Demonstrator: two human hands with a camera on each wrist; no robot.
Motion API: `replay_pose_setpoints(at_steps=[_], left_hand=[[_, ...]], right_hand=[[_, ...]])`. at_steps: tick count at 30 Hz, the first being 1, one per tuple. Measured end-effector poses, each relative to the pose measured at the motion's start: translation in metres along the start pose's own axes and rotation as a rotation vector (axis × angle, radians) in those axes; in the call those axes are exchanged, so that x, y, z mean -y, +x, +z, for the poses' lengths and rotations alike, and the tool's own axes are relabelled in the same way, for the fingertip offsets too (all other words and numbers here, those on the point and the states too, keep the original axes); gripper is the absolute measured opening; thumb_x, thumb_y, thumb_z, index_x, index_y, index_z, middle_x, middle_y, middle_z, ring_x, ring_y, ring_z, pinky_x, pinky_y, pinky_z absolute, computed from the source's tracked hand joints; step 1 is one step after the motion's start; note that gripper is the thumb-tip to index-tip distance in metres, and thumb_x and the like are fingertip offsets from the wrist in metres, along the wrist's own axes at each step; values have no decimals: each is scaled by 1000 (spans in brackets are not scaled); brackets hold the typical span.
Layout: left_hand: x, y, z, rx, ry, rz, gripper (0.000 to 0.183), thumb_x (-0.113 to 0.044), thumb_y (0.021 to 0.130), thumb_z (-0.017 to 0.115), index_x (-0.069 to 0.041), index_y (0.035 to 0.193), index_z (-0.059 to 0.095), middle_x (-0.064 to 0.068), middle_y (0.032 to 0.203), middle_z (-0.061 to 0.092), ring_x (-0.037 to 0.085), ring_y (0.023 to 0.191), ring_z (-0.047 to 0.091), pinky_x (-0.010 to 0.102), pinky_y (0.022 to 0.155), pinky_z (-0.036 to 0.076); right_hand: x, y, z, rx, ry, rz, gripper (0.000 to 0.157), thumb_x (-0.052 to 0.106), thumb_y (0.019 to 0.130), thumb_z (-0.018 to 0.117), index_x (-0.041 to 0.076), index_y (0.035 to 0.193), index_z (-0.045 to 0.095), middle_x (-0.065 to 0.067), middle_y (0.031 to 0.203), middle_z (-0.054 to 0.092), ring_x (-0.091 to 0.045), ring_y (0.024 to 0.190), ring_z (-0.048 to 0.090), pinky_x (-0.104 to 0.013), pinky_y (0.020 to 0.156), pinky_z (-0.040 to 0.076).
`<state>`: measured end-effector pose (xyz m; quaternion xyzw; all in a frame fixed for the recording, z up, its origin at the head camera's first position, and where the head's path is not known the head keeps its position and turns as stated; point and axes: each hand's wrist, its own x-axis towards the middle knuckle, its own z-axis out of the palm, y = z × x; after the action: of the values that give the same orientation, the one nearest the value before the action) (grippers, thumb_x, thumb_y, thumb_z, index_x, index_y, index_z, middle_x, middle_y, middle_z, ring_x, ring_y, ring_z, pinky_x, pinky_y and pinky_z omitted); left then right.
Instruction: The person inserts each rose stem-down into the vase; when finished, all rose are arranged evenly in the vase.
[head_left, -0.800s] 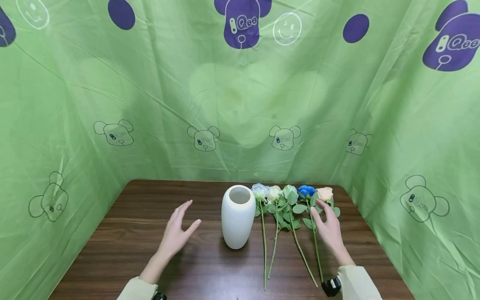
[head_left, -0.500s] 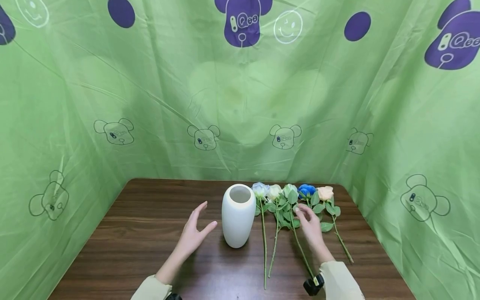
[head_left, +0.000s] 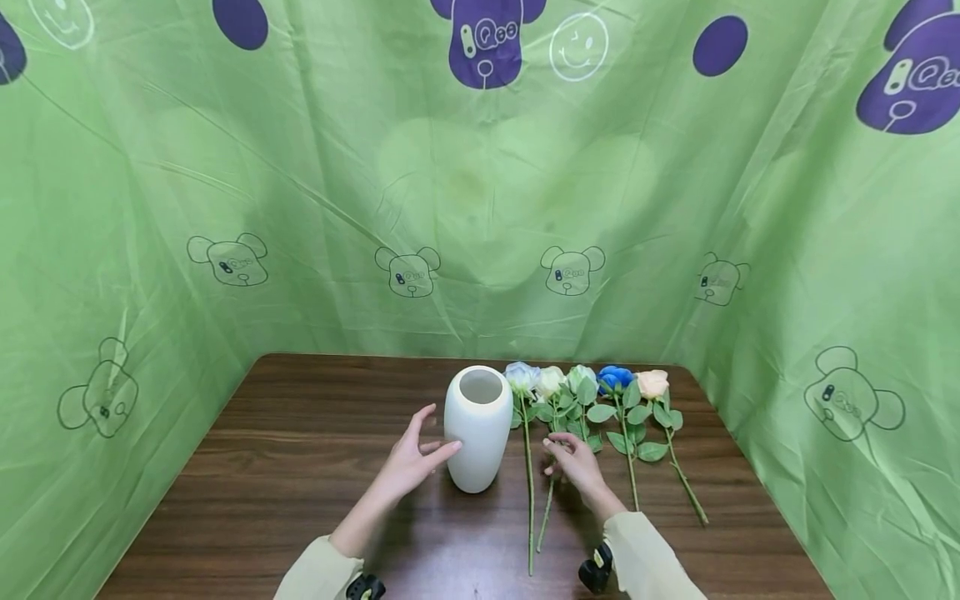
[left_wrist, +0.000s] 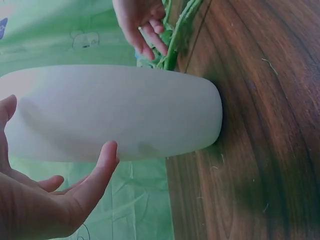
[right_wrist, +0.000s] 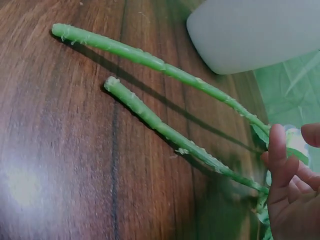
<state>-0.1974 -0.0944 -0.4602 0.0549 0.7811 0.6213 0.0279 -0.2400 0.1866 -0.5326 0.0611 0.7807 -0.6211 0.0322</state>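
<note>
A white vase (head_left: 477,442) stands upright on the table. My left hand (head_left: 408,458) is beside its left side with fingers and thumb spread; the left wrist view shows the thumb tip overlapping the vase wall. To the vase's right lie artificial roses in a row: pale lavender-blue (head_left: 522,377), cream (head_left: 551,381), pale green-white (head_left: 582,379), deep blue (head_left: 615,379) and peach (head_left: 653,383). My right hand (head_left: 577,467) is over the cream rose's stem (right_wrist: 165,130), fingers loosely bent and not closed round it. It hides most of the green-white rose's stem.
The dark wood table (head_left: 300,433) has green cloth (head_left: 480,317) hanging behind it and along both sides. Long stems point toward the near edge, and leaves of neighbouring roses overlap. Each wrist wears a small black device (head_left: 596,568) at the sleeve.
My left hand has moved right, up to the vase. My right hand has swept left from the blue and peach roses to the cream rose's stem. Vase and roses lie as before.
</note>
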Motion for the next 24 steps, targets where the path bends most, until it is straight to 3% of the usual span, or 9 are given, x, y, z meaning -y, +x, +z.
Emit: replay_pose_setpoints(at_steps=[6, 12, 20, 24], left_hand=[[-5, 2, 3, 34, -22, -57, 73, -36, 76, 68, -19, 135, 27, 18, 125, 43, 28, 91, 57, 37, 57, 52], [-4, 3, 4, 40, 23, -69, 70, -41, 75, 68, -22, 132, 32, 17, 121, 47, 26, 85, 57, 40, 58, 52], [-4, 4, 5, 38, 52, -52, 67, -41, 75, 67, -21, 130, 35, 18, 119, 48, 25, 81, 58, 34, 54, 52], [-4, 4, 5, 41, 49, -51, 67, -41, 75, 67, -20, 130, 34, 19, 119, 47, 26, 82, 58, 35, 54, 52]], right_hand=[[-8, 6, 12, 76, -28, 39, 43, 18, 85, 59, -7, 117, 46, -17, 90, 63, -19, 49, 59, -23, 39, 37], [-13, 4, 18, 174, -63, 38, 42, 12, 84, 58, -7, 119, 44, -15, 84, 64, -18, 49, 58, -24, 40, 40], [-13, 4, 17, 241, 17, 9, 43, 1, 82, 55, -10, 121, 40, -23, 87, 62, -15, 51, 56, -21, 44, 44], [-12, 2, 13, 295, 63, -43, 45, -2, 83, 52, -11, 123, 36, -28, 89, 60, -16, 53, 57, -23, 47, 48]])
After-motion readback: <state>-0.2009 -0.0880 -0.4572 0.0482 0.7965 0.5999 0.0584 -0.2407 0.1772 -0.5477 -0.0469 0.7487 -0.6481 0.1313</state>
